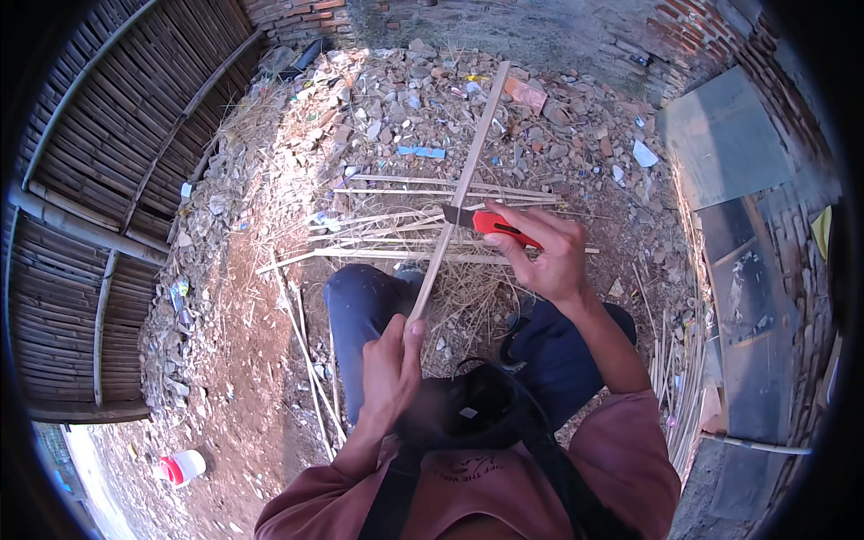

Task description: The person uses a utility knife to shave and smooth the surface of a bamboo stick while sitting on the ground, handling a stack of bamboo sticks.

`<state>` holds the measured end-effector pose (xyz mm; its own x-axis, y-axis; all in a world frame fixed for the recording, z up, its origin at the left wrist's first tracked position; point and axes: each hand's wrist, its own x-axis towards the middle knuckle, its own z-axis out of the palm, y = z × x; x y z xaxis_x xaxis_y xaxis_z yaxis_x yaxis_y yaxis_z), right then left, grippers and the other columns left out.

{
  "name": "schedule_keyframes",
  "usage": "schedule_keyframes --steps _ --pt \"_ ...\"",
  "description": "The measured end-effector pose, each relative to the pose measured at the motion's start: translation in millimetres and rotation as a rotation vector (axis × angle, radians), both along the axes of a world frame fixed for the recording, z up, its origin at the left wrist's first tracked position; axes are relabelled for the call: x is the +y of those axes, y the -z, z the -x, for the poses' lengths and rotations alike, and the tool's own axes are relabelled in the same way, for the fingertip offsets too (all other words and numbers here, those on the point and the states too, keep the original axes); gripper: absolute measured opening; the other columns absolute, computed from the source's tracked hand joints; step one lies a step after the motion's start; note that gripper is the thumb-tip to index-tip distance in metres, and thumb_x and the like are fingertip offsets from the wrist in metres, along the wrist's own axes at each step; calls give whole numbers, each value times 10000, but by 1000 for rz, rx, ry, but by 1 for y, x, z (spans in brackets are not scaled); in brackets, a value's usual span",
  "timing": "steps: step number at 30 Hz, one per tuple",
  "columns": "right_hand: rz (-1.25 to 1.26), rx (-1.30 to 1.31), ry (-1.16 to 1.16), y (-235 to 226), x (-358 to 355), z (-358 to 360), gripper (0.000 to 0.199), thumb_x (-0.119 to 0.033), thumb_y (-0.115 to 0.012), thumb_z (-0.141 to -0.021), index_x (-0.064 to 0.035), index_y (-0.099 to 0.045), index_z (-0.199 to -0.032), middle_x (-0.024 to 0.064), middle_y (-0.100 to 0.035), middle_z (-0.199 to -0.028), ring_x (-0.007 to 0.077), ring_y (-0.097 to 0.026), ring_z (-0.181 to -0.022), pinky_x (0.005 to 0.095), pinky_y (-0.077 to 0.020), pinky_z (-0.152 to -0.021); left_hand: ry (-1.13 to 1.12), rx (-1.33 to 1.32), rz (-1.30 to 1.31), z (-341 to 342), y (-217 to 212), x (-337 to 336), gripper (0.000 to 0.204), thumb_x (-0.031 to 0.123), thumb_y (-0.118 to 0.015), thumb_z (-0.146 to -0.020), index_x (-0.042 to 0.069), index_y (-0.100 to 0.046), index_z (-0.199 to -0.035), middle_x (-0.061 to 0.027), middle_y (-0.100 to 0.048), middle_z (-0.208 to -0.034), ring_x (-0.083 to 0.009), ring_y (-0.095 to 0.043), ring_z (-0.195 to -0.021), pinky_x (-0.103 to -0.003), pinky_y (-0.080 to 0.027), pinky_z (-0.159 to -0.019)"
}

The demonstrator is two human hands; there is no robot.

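Observation:
My left hand (pixel 392 369) is closed round the near end of a long, flat bamboo strip (pixel 474 148), which slants up and away to the right. In my right hand (pixel 552 256) is a red utility knife (pixel 505 229), its dark blade out to the left. The blade lies across the strip around its middle, and I cannot tell how deep it bites. Beneath, several thin bamboo strips (pixel 387 253) lie crosswise on the ground beyond my knees. Fine pale shavings (pixel 472 292) are heaped between my legs.
Rubble and litter (pixel 405 117) cover the ground toward the far wall. A slatted bamboo wall (pixel 99 171) stands at the left, with a red and white container (pixel 183 467) near it. Flat boards (pixel 727 139) lean at the right, beside a bundle of long strips (pixel 688 405).

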<state>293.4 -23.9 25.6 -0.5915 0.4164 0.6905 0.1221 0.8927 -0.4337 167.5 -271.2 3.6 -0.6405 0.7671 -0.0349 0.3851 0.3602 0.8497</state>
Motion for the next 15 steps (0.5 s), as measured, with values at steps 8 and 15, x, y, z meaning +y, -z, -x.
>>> schedule_keyframes --steps 8,15 --pt "36 91 59 1 29 -2 355 -257 -865 -900 -110 -823 -1221 101 -806 -888 219 -750 -673 338 -560 -595 8 0 9 -6 7 -11 458 357 -525 -1150 -2 -539 -866 -188 -502 -600 -318 -515 -545 -444 -416 -543" --pt "17 20 77 0 31 -3 303 -251 -830 -939 -103 -828 -1203 148 -816 -958 262 -789 -764 346 -594 -661 9 -7 10 -7 12 -17 477 362 -512 -1156 -4 -530 -850 -189 -454 -587 -302 -438 -506 -452 -394 -545"
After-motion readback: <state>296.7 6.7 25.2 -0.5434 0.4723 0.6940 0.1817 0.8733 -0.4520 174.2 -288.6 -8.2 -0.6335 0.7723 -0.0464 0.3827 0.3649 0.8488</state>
